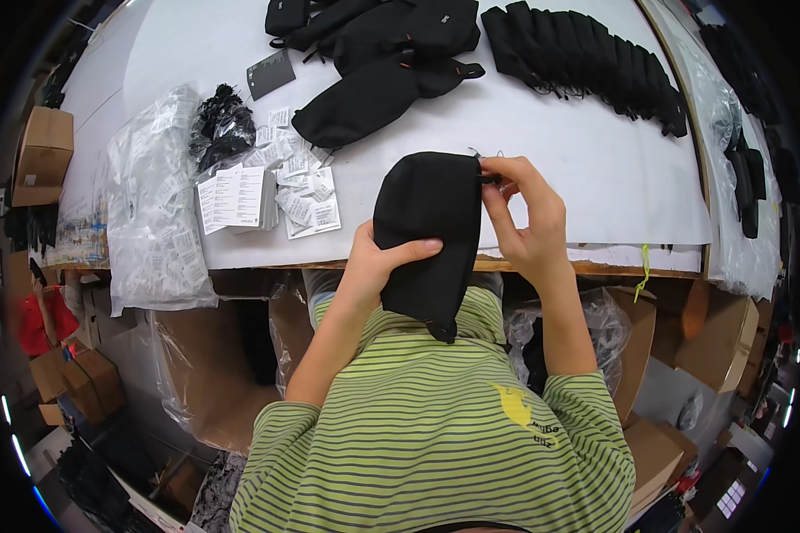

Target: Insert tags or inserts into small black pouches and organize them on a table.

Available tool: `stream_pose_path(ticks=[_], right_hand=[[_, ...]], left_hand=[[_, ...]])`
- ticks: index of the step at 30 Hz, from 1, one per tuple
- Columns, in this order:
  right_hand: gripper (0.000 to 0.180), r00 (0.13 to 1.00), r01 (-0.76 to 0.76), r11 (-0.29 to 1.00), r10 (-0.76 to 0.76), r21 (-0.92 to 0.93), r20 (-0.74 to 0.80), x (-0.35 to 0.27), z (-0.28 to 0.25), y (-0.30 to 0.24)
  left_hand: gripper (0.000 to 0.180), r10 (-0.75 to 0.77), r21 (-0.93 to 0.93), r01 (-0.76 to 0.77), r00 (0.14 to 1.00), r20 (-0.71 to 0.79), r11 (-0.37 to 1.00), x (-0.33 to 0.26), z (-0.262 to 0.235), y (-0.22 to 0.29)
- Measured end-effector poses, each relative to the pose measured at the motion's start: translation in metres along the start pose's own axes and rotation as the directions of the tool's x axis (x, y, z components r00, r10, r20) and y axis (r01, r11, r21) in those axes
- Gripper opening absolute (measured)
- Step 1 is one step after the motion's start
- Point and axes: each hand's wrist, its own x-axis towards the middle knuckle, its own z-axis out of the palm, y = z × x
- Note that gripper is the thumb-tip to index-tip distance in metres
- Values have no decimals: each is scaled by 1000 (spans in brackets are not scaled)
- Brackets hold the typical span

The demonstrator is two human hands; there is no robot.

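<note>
A soft black fabric pouch (pixel 428 209) is held up in front of me, over the table's near edge. My left hand (pixel 371 265) grips its left side, thumb across the front and the other fingers hidden behind. At the pouch's upper right edge, my right hand (pixel 535 222) pinches a small black loop or tab (pixel 489 178) between thumb and fingertips. A thin thread-like piece sticks up beside that tab. Farther back lie several more black pouches (pixel 364 99) in a loose pile, and a neat overlapping row of them (pixel 587 58) runs to the right.
On the white table (pixel 613 195), left of the pouch, are a stack of printed white cards (pixel 236 197), small white packets (pixel 307 191), a bundle of black cords (pixel 222 124), a clear plastic bag (pixel 156 204) and a dark card (pixel 270 74). Cardboard boxes (pixel 209 373) stand below.
</note>
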Motion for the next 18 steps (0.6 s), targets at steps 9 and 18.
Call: stream_pose_path(ticks=[9,18], right_hand=[[13,995,7,987,-22,-162,-93,-9,-4,1],[15,950,79,997,-79,12,303,-27,5,-30]], left_hand=[[39,-76,-113,83,995,63,990,0,-1,-4],[26,-127,-523,170,985,118,835,27,-34,-3]])
